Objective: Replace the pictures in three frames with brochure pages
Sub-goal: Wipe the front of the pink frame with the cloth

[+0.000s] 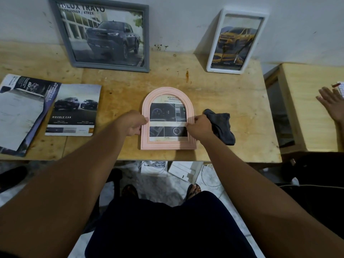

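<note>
Head view. Pink arched frame (168,119) lies flat, face up, near the front edge of the tabletop (214,86), roughly mid-width, a brochure page w/ dashboard photos already behind its window. Long axis runs front-to-back: flat base toward the person, arch toward the wall.

Left hand (133,123) is curled closed around the frame's left side rail; right hand (199,126) is pinched narrow on the right rail, thumb on the inner lip. The two hands sit opposite each other across the short axis, about level at mid-height, so neither is nearer; the frame lies directly ahead, between them.

A dark cloth (221,127) is bunched just beside the right hand (touching it or not: cannot tell). Loose brochure pages (72,110) lie near the left edge, well apart from the pink frame. Grey frame (107,34) and white frame (236,41) lean upright against the wall along the back edge, each showing a truck picture.

Judged stage: third frame filled, two done. A likely next move is tilting it upright about its base and carrying it back, toward the gap between the other two frames. The symmetric two-sided hold suits this; risk is the backing slipping if the frame tips unevenly.

A second person's hand (333,103) shows at far right, off the tabletop.
</note>
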